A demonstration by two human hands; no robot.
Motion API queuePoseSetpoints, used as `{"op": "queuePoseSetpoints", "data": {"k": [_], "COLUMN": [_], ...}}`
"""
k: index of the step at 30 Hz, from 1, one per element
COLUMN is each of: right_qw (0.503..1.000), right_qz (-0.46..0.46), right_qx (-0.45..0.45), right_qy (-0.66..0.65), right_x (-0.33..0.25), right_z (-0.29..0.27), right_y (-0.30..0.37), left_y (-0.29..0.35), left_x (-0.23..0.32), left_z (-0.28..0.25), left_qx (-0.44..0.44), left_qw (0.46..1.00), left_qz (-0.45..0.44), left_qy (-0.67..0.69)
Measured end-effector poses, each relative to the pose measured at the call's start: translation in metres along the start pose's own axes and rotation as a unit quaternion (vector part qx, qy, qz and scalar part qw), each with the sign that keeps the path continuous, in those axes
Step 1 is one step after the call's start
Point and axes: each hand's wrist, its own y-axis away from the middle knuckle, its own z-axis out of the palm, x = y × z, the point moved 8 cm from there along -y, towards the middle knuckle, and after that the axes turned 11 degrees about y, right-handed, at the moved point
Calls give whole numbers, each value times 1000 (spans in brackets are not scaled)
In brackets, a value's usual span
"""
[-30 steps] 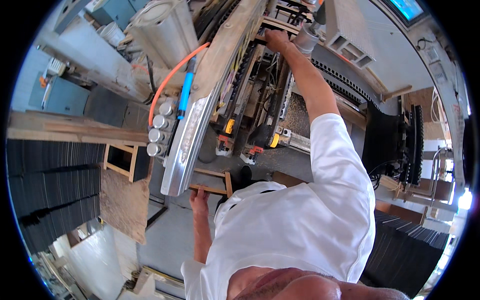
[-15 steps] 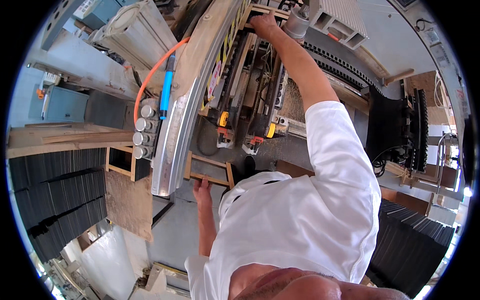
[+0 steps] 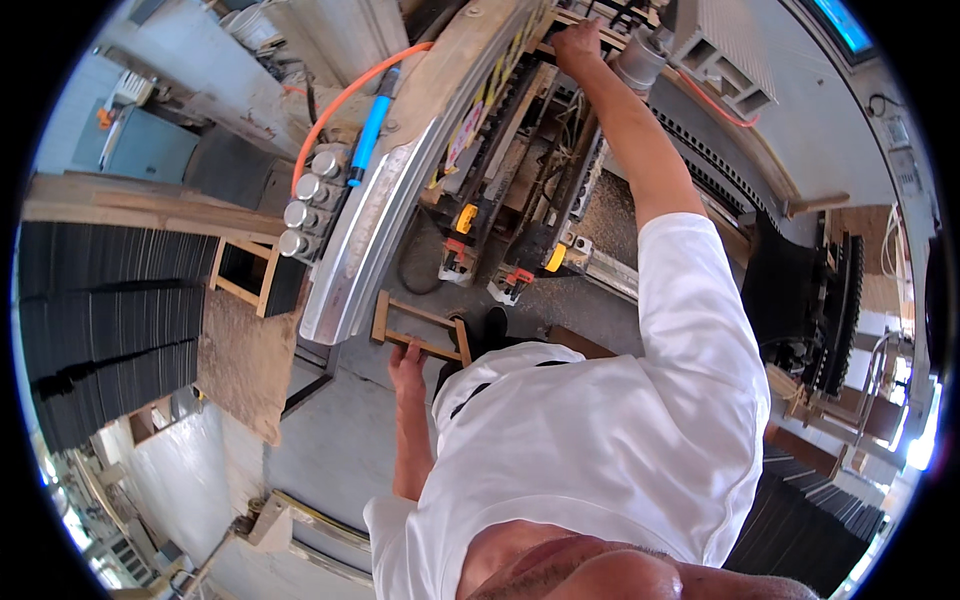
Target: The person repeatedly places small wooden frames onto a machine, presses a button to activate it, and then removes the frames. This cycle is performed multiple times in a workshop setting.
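The pale wooden frame point(image 3: 422, 314), a slim-barred open rectangle, was beside the white shirt point(image 3: 600, 430), its near rail point(image 3: 436, 350) pinched by the left hand point(image 3: 408, 370). Grey floor point(image 3: 335, 425) showed around it, a silver beam point(image 3: 340, 285) just leftward; whether the right hand point(image 3: 577, 45) pinched anything at the machine point(image 3: 557, 200), I couldn't tell.

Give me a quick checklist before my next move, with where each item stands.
1. Left hand on the frame: ok, fingers at its near slat.
2. Right hand out of the machine: not ok, it reaches in at the far end.
3. Right grip secure: cannot tell, too small to see.
4. Frame clear of the beam: cannot tell, close in this view, depth unclear.
5. Sawdust cleared: not ok, a patch shows.
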Motion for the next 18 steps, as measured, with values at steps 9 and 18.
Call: {"op": "queuePoseSetpoints", "data": {"k": [9, 18], "right_qw": [998, 994], "right_qz": [-40, -42], "right_qx": [-45, -96], "right_qy": [13, -14], "right_x": [-1, 3], "right_z": [-2, -25], "right_y": [-3, 7], "left_y": [5, 15], "left_x": [2, 40], "left_z": [-15, -26], "left_qx": [39, 62], "left_qw": [999, 989], "left_qz": [26, 116], "left_qy": [22, -67]}}
